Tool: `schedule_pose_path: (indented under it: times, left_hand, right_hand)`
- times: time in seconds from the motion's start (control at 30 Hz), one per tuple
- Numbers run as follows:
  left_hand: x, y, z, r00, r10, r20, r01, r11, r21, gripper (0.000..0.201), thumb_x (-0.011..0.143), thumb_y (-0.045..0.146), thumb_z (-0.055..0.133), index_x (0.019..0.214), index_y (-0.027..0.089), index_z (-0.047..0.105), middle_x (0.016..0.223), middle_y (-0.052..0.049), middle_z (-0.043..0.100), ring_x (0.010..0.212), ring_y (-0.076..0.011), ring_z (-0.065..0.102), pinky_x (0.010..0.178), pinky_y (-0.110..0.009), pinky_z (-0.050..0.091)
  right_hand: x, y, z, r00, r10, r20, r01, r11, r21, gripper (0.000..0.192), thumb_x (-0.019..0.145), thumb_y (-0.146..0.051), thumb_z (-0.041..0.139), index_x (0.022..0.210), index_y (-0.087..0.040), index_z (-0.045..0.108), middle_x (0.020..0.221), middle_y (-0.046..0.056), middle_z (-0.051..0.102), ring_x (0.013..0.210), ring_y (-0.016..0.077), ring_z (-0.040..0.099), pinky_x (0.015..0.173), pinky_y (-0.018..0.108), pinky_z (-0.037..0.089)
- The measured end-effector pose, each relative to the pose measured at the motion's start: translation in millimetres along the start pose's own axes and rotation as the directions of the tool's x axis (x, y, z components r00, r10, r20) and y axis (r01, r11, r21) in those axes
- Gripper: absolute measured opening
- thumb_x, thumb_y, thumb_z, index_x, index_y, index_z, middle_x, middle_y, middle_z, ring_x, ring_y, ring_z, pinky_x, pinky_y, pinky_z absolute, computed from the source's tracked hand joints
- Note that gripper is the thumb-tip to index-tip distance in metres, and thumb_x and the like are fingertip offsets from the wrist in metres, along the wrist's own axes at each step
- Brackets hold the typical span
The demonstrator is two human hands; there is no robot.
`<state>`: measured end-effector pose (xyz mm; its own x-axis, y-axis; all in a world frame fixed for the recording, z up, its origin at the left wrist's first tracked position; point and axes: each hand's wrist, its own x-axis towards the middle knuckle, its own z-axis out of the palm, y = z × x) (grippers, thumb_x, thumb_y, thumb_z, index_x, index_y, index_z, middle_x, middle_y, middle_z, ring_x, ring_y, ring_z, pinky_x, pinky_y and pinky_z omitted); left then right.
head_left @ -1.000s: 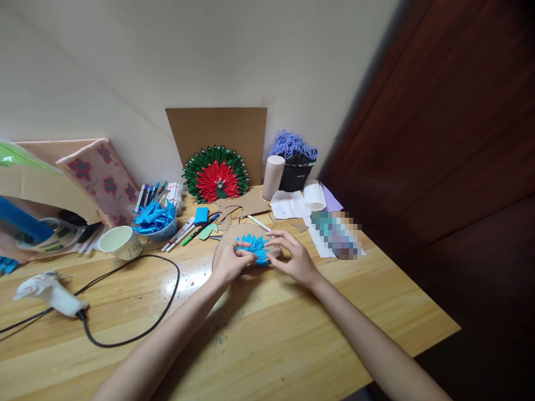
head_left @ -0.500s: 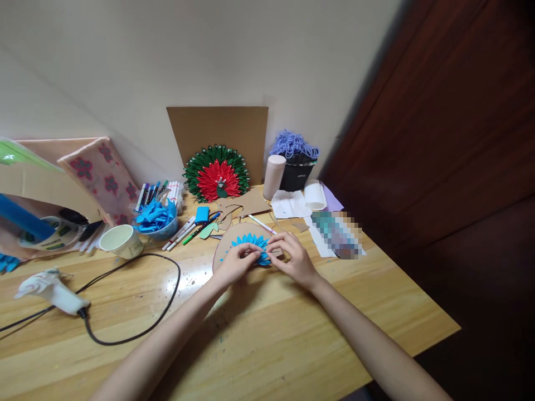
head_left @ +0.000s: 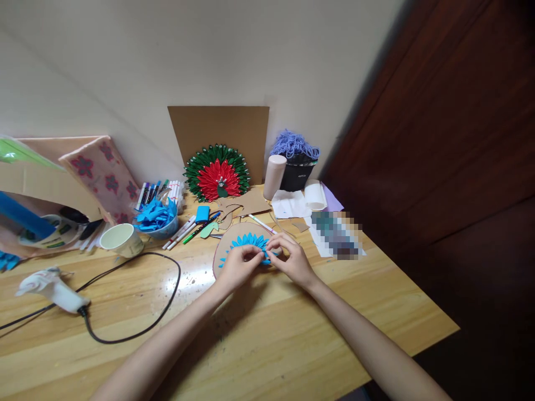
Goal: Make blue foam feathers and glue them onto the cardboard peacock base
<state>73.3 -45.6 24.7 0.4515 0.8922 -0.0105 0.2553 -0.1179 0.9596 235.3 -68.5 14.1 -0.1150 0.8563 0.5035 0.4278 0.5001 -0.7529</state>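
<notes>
A round cardboard piece [head_left: 224, 245] lies on the table, with blue petals [head_left: 249, 240] set in a ring on it. Over its near part, my left hand [head_left: 241, 266] is closed, thumb and forefinger pinched together. Facing it from the right, my right hand [head_left: 293, 262] is closed in a pinch too, its fingertips almost meeting those of the left. Blue shows right at the fingertips of both hands, and it looks like a small petal. The fingers cover part of the petal ring and the disc's right side.
A white glue gun [head_left: 53, 291] with a looping black cord lies left, near a paper cup [head_left: 121, 240] and a bowl of blue pieces [head_left: 156, 218]. Markers [head_left: 179, 233], cardboard scraps and a red-green peacock [head_left: 217, 174] stand behind. A pale bottle [head_left: 275, 177] and papers [head_left: 291, 204] are at right.
My right hand has tilted slightly and the fingertips of both hands have shifted a little over the petals. A small brown strip seen by the right fingers earlier is no longer visible.
</notes>
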Motion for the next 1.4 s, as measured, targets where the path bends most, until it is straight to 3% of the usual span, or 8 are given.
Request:
schedule_pose_path:
  times: [0.3,0.57,0.8,0.9,1.03,1.17,1.4]
  left_hand:
    - [-0.2,2.2,-0.4,0.999,0.034,-0.001,-0.034,0.997,0.074,0.025,0.077,0.031,0.049,0.073,0.012,0.064,0.072,-0.005,0.066,0.069,-0.0169,0.059,0.066,-0.026,0.045]
    - [1.0,3.1,-0.3,0.999,-0.051,-0.008,0.050,0.995,-0.081,0.021,0.072,0.031,0.053,0.065,0.013,0.060,0.063,-0.002,0.061,0.063,-0.0145,0.056,0.063,-0.024,0.044]
    - [-0.1,4.8,-1.1,0.997,-0.081,-0.008,0.078,0.986,-0.149,0.022,0.072,0.032,0.054,0.062,0.013,0.059,0.059,-0.001,0.059,0.061,-0.0133,0.055,0.063,-0.024,0.043]
    - [-1.3,4.9,-1.4,0.999,-0.043,-0.018,0.042,0.996,-0.077,0.023,0.074,0.033,0.054,0.064,0.013,0.060,0.064,-0.003,0.062,0.063,-0.0138,0.056,0.063,-0.024,0.043]
    - [-3.0,4.6,-1.2,0.997,0.045,-0.066,-0.038,0.994,0.104,0.024,0.077,0.032,0.051,0.070,0.014,0.064,0.068,-0.004,0.065,0.065,-0.0146,0.056,0.060,-0.023,0.041]
    - [-5.3,5.1,-1.4,0.982,0.170,-0.077,-0.144,0.953,0.267,0.022,0.081,0.028,0.048,0.074,0.016,0.065,0.071,-0.002,0.064,0.066,-0.0133,0.055,0.059,-0.022,0.039]
    - [-8.8,1.4,-2.9,0.908,0.413,-0.065,-0.342,0.823,0.454,0.018,0.081,0.024,0.048,0.071,0.017,0.060,0.067,-0.002,0.057,0.063,-0.0118,0.051,0.060,-0.022,0.038]
  right_hand:
    - [-2.6,0.2,-1.1,0.996,-0.091,0.020,0.093,0.987,-0.129,0.009,0.077,-0.015,0.055,0.081,-0.020,0.061,0.082,0.004,0.059,0.082,0.0179,0.057,0.074,0.031,0.047]
    - [-4.6,2.8,-1.2,0.958,-0.272,0.091,0.287,0.909,-0.302,0.015,0.078,-0.012,0.053,0.088,-0.021,0.060,0.084,0.006,0.063,0.080,0.0184,0.057,0.075,0.034,0.048]
    - [-5.0,1.6,-2.8,0.927,-0.338,0.161,0.373,0.864,-0.338,0.018,0.080,-0.011,0.050,0.093,-0.019,0.059,0.086,0.007,0.063,0.082,0.0184,0.057,0.075,0.034,0.049]
    - [-4.1,-1.6,-3.4,0.947,-0.288,0.145,0.319,0.901,-0.295,0.017,0.080,-0.012,0.050,0.092,-0.019,0.059,0.085,0.007,0.063,0.082,0.0185,0.057,0.076,0.034,0.049]
    - [-3.2,-5.0,-3.4,0.996,-0.065,0.065,0.075,0.986,-0.152,0.013,0.079,-0.018,0.053,0.090,-0.020,0.059,0.085,0.006,0.061,0.079,0.0173,0.058,0.070,0.030,0.051]
    - [-3.0,-6.7,-3.3,0.990,0.118,0.080,-0.117,0.993,-0.008,0.005,0.079,-0.019,0.054,0.081,-0.019,0.058,0.080,0.003,0.060,0.073,0.0139,0.058,0.061,0.023,0.052]
    - [-2.1,-9.3,-3.5,0.982,0.173,0.080,-0.177,0.983,0.048,0.004,0.076,-0.019,0.055,0.073,-0.018,0.058,0.074,0.002,0.060,0.069,0.0125,0.057,0.059,0.021,0.050]
